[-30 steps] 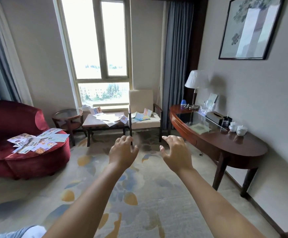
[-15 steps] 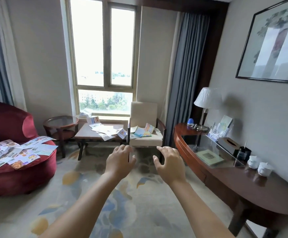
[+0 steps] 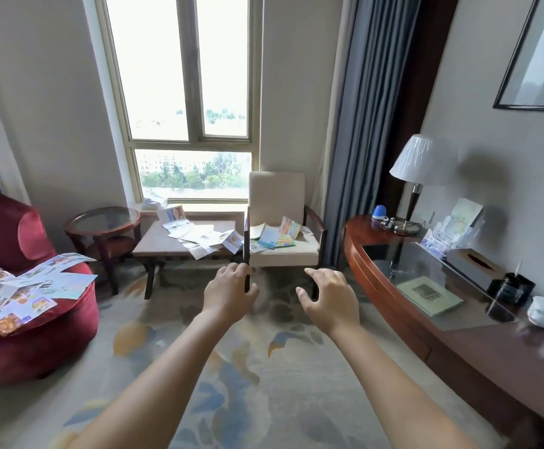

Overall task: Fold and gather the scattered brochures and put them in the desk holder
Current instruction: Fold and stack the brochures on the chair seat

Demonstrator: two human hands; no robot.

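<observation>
Scattered brochures lie in three places: a spread on the red sofa seat (image 3: 21, 291), a loose pile on the low wooden table (image 3: 199, 236), and a few colourful ones on the beige chair seat (image 3: 275, 238). A clear desk holder (image 3: 452, 233) stands on the curved desk under the lamp, with a leaflet upright in it. My left hand (image 3: 228, 294) and my right hand (image 3: 330, 298) are stretched out in mid-air over the carpet, short of the chair. Both hold nothing, with fingers loosely curled and apart.
The curved wooden desk (image 3: 490, 348) runs along the right wall with a glass top, a lamp (image 3: 421, 163), a tissue box, a black cup and white teacups. A round glass side table (image 3: 102, 220) stands between sofa and low table. Patterned carpet lies underfoot.
The view has moved closer to the chair and low table and turned slightly right. Both hands stay stretched forward and empty; the right hand's fingers have spread a little.
</observation>
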